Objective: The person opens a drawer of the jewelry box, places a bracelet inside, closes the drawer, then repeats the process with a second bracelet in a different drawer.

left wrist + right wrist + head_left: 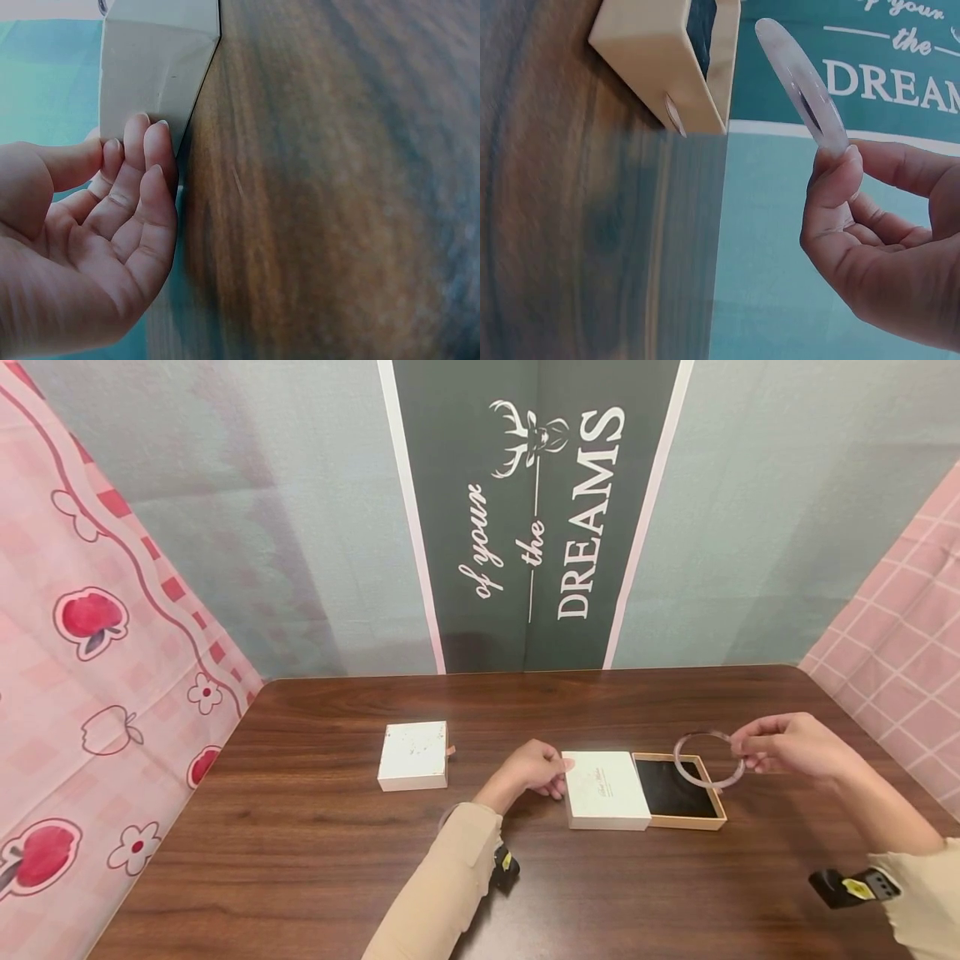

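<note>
A pale, translucent bangle (pixel 677 758) is held up by my right hand (pixel 795 745), pinched between thumb and fingers above a slid-out box drawer (pixel 718 818). The right wrist view has the bangle (pixel 795 71) nearly edge-on, apart from the box. Black lining covers the drawer's inside, and its left part is hidden in a white box sleeve (pixel 606 789) with small print on top. At the sleeve's left end my left hand (pixel 531 768) holds on, thumb at the top edge and fingers bent against the end wall (pixel 150 75).
A second white box (pixel 414 753), closed, with speckles on top and a small ribbon tab (pixel 451 751) on its right side, lies to the left on the brown wooden table (pixel 315 860). Behind the table hangs a printed cloth (pixel 525 643), with pink cloths at both sides.
</note>
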The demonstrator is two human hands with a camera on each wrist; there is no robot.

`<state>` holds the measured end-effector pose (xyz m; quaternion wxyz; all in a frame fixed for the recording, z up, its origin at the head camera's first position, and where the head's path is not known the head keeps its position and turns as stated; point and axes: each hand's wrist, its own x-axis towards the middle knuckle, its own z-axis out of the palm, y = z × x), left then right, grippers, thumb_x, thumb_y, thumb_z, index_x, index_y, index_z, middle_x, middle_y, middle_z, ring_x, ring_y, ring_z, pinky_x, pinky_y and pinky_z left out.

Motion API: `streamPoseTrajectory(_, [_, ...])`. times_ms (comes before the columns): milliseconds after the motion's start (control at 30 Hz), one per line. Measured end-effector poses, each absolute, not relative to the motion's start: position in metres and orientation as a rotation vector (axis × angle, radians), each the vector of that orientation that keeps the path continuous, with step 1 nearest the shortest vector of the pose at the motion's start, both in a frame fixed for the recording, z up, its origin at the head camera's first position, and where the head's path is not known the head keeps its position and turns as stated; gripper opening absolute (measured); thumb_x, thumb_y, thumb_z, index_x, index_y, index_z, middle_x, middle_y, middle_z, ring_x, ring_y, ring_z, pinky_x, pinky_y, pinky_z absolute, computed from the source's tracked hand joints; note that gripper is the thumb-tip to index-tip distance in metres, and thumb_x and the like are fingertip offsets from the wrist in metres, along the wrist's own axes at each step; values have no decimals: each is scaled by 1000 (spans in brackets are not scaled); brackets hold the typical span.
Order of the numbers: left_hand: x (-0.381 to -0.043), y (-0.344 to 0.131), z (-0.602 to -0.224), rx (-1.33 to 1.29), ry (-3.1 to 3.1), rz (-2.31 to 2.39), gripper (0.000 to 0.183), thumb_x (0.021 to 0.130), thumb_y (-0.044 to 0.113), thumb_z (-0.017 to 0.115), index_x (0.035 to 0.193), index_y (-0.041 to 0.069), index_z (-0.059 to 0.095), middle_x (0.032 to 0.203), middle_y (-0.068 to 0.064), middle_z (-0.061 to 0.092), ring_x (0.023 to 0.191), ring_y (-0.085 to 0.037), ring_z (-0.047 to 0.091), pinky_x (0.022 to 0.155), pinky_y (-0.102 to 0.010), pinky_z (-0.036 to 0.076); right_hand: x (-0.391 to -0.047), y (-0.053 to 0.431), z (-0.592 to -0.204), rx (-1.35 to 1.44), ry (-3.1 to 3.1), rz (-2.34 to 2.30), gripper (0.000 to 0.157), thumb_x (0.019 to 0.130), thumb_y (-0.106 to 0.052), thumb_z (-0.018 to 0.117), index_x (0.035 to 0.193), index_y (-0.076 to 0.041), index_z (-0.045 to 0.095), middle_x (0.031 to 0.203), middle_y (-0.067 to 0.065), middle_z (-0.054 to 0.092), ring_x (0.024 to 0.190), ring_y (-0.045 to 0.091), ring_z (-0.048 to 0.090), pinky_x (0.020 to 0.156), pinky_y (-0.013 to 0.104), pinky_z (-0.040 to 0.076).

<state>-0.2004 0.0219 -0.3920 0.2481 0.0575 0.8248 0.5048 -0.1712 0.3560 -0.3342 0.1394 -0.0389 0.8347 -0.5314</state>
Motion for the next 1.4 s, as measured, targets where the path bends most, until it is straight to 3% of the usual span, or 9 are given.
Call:
streamPoseTrajectory(133, [-200,22,-393,156,2241,1381,31,91,19,57,67,1,53,58,-8,59,52,-14,58,52,-24,48,-168,352,-340,-166,2369,-1571,14,88,6,50,85,3,64,73,2,61,62,10,56,57,26,50])
streamPoseTrajectory(400, [-201,22,-394,175,2251,1375,31,91,19,56,67,1,53,58,-8,59,52,-14,59,52,-24,48,-162,348,-349,-172,2264,-1684,21,88,6,50,83,-7,66,74,2,61,62,9,56,56,24,50])
streamPoseTrajectory(767, [-201,22,-394,171,2250,1376,31,91,20,57,66,2,54,57,-6,58,51,-13,58,51,-24,48,-153,340,-360,-167,2272,-1679,12,89,4,51,87,5,63,76,3,61,62,11,57,57,25,50])
streamPoseTrajectory(1400, [-200,22,-391,163,2252,1371,31,91,20,56,66,3,52,58,-7,59,53,-14,59,53,-25,49,-152,332,-360,-207,2257,-1706,12,89,5,50,91,15,58,75,5,59,63,13,57,57,27,50])
